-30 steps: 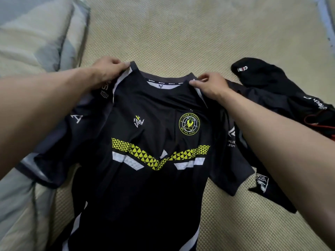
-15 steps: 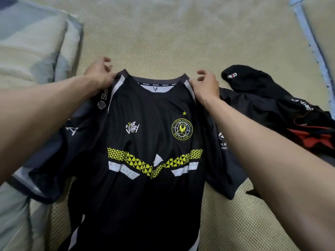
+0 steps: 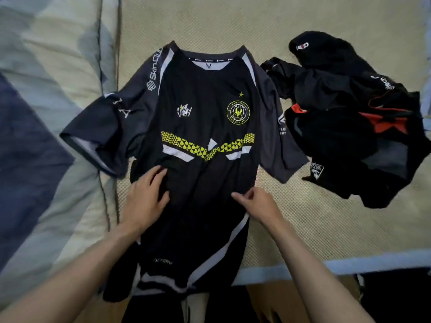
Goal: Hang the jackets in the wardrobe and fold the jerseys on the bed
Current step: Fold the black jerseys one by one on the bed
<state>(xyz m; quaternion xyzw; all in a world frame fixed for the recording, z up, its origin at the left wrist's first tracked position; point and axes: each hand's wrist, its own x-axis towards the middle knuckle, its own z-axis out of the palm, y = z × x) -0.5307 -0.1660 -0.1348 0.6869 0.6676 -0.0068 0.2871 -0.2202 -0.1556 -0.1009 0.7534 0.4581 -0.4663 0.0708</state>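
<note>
**Jersey laid flat, both hands at its waist**

The left hand (image 3: 144,201) lies on the lower left of the black jersey (image 3: 205,127), fingers fairly straight and spread, pressing the cloth down just below the yellow chevron band. The right hand (image 3: 258,206) sits opposite it on the right side seam; its fingers are curled toward the thumb and seem to nip a small fold of fabric, though how much cloth is caught between them is hard to tell.

The jersey lies face up on the woven bed mat (image 3: 314,217), collar away from the person, both short sleeves spread outward. Its left sleeve overlaps the edge of the patterned quilt (image 3: 46,159), and its hem hangs over the near edge of the bed. Just beside its right sleeve, touching it, lies a pile of dark garments (image 3: 349,122) with red trim, not yet sorted.

The fabric looks thin, light and slick, so it will likely slide on itself and wrinkle easily instead of holding a crease. A sound way to fold it would be to take hold at a shoulder seam and the matching side of the hem, bringing each side inward while the other hand pins the middle.
</note>
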